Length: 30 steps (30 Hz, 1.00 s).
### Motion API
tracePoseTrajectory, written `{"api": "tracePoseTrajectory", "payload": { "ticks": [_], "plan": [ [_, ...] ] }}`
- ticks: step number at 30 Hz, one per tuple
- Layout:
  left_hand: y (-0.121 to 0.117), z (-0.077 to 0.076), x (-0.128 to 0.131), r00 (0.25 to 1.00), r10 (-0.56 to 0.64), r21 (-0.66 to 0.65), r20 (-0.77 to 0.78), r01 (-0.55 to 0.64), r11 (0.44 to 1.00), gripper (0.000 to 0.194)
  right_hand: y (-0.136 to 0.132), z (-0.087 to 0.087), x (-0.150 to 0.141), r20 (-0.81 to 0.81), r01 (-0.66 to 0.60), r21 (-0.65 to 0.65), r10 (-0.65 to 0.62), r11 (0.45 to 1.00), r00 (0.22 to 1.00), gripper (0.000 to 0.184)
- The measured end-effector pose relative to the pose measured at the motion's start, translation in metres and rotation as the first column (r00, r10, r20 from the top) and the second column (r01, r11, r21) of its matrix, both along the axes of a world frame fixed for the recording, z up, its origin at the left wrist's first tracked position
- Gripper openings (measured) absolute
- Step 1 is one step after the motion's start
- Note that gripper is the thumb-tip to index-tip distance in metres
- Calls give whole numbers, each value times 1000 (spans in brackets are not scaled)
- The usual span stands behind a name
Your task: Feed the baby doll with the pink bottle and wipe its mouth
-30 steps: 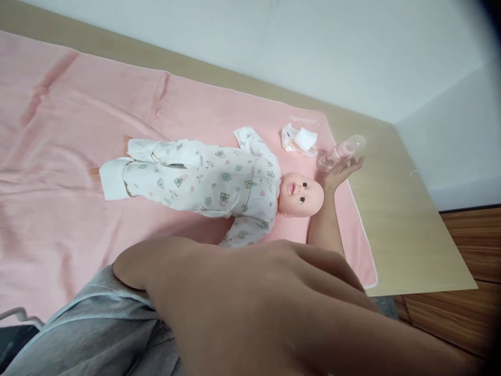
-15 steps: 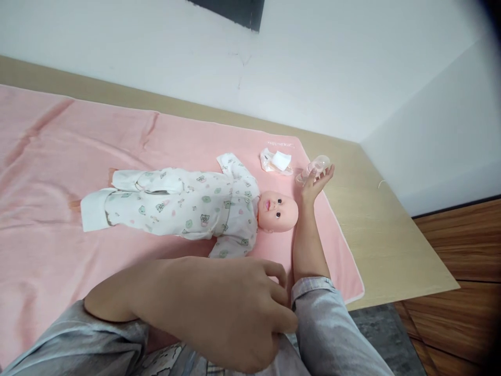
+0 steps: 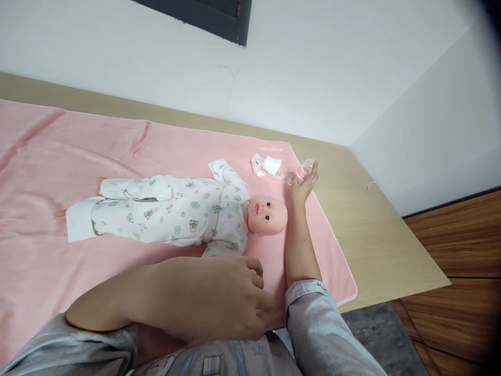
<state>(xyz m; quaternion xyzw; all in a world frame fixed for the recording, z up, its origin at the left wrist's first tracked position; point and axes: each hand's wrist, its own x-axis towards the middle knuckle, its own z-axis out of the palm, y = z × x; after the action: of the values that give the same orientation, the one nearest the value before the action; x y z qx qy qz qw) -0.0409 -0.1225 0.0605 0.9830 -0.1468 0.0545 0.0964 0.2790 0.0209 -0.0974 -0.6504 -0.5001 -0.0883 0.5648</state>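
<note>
Fingers of my right hand are parted around a clear, pink-tinted bottle, thumb on its left side, the others along its right; they seem to touch it, but whether they grip it I cannot tell. My left hand has its fingers loosely curled; what is under that palm is hidden from me. Just left of my right fingers, a small packet with a white pad lies on the pink blanket. The doll lies face up left of them and nearer to me, its head close beside my right wrist, its feet well off to the left. The blanket's hem passes near my right fingertips, with bare bench to their right; past them, after a strip of bench, stands the white wall. My right arm reaches out, forearm bare beyond the grey sleeve. My left arm bends across my front, back of the hand up, nearer to me than the doll.
</note>
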Motion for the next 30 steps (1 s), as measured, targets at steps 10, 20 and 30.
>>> {"api": "tracePoseTrajectory", "payload": {
  "ticks": [10, 20, 30],
  "plan": [
    [0, -7, -1, 996, 81, 116, -36, -76, 990, 13, -1, -4, -3, -3, 13, 49, -13, 999, 1000, 75],
    [2, -17, -4, 992, 126, 191, -28, -119, 974, 29, -2, -2, -5, -18, 34, 29, -33, 999, 999, 75],
    [9, -11, -8, 967, 255, 69, -26, -253, 965, 25, -3, 7, -10, -53, 29, 132, -22, 991, 998, 75]
  ]
}}
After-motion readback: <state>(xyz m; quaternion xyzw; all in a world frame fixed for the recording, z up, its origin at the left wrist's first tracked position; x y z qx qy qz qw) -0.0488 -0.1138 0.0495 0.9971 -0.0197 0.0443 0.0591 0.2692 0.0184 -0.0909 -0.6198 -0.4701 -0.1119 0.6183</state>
